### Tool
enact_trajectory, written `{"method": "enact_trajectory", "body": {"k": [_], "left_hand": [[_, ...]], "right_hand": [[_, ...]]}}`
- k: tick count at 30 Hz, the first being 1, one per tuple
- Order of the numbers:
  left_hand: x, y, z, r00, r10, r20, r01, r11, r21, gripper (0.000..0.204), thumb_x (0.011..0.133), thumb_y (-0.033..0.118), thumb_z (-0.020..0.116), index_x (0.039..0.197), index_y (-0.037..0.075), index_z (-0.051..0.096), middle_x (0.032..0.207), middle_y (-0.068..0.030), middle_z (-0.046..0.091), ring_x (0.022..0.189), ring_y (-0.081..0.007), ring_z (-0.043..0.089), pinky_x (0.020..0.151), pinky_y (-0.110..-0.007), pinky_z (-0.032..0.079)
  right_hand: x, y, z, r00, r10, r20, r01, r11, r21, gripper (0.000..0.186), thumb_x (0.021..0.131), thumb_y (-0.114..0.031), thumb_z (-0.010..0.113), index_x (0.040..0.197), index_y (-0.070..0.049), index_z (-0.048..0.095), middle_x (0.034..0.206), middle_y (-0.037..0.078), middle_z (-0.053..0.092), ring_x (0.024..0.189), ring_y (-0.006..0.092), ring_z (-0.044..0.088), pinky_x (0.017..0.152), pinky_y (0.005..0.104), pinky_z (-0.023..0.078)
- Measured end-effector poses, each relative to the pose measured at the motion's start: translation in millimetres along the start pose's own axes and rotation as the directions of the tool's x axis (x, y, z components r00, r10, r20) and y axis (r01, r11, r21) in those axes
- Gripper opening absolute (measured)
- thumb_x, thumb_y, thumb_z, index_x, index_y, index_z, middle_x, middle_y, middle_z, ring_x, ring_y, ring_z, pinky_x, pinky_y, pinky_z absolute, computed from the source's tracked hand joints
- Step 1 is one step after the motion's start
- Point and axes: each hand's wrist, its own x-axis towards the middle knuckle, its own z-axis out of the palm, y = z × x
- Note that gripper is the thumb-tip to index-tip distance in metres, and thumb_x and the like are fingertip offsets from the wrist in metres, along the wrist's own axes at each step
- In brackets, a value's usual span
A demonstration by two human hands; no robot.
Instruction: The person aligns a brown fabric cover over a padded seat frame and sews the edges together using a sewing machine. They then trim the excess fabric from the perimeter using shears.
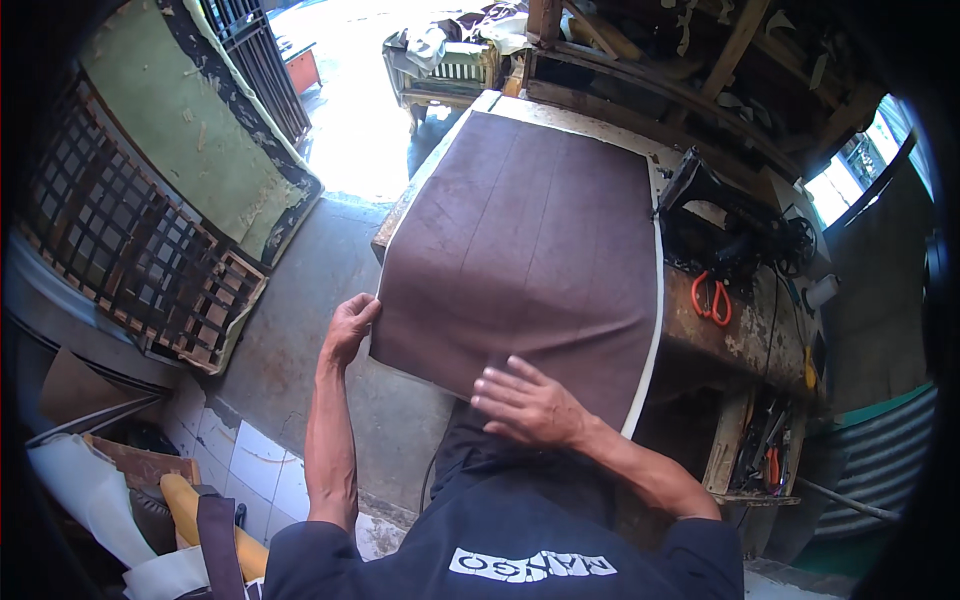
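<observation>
1. Watching through the head camera, I find the brown sheet spread across the worktable, its near part sagging over the front edge toward the wearer's body.
2. I see faint lines running lengthwise along the sheet, folds rippling near its front right, and a pale margin down its right side.
3. On my left, the left hand is grasping the sheet's left edge, close to the near corner, between thumb and bent fingers.
4. The right hand is unclenched, fingers stretched out and spread over the sheet's near edge; from here I cannot tell whether the palm presses on it.
5. Just beyond the sheet's right edge I make out a black sewing machine, with an orange-handled tool lying nearer the wearer.
6. Below, a wooden drawer holds more tools; far left, a webbed frame leans well apart from both hands.
</observation>
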Motion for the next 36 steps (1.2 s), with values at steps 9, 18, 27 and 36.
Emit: {"method": "enact_trajectory", "body": {"k": [9, 18, 27, 36], "left_hand": [[0, -1, 0, 1.0, 0.02, -0.006, -0.02, 1.0, 0.015, 0.019, 0.102, 0.029, 0.075, 0.096, 0.011, 0.072, 0.083, 0.0083, 0.067, 0.072, -0.0026, 0.055, 0.065, -0.022, 0.039], [10, 3, 3, 0.996, 0.036, 0.077, -0.039, 0.998, 0.041, 0.018, 0.103, 0.029, 0.074, 0.097, 0.011, 0.071, 0.084, 0.0073, 0.067, 0.072, -0.0024, 0.054, 0.065, -0.022, 0.04], [21, 39, 22, 0.926, 0.292, -0.238, -0.136, 0.848, 0.512, 0.027, 0.103, 0.026, 0.068, 0.114, 0.002, 0.071, 0.106, -0.007, 0.071, 0.093, -0.0196, 0.067, 0.083, -0.036, 0.054], [88, 101, 139, 0.723, 0.657, 0.215, -0.417, 0.166, 0.893, 0.047, 0.111, 0.027, 0.048, 0.154, 0.009, 0.054, 0.161, -0.0212, 0.049, 0.152, -0.0363, 0.043, 0.126, -0.045, 0.032]], "right_hand": [[-100, 3, -69, 0.916, 0.33, 0.227, -0.376, 0.904, 0.204, 0.033, 0.098, -0.037, 0.073, 0.11, -0.007, 0.079, 0.116, 0.011, 0.078, 0.12, 0.0267, 0.07, 0.109, 0.0434, 0.052], [-89, 51, -40, 0.848, 0.488, -0.21, -0.525, 0.715, -0.462, 0.064, 0.102, -0.049, 0.062, 0.157, -0.017, 0.052, 0.167, 0.008, 0.044, 0.158, 0.0282, 0.036, 0.13, 0.058, 0.019], [-168, -27, -48, 0.09, 0.913, -0.399, -0.744, 0.327, 0.583, 0.044, 0.097, -0.033, 0.08, 0.123, 0.001, 0.072, 0.117, 0.019, 0.076, 0.102, 0.0284, 0.076, 0.084, 0.0374, 0.061], [-141, 7, -11, 0.085, 0.995, 0.053, -0.268, -0.029, 0.963, 0.034, 0.097, -0.029, 0.081, 0.111, 0.001, 0.071, 0.099, 0.002, 0.075, 0.09, 0.0094, 0.066, 0.083, 0.0275, 0.054]]}}
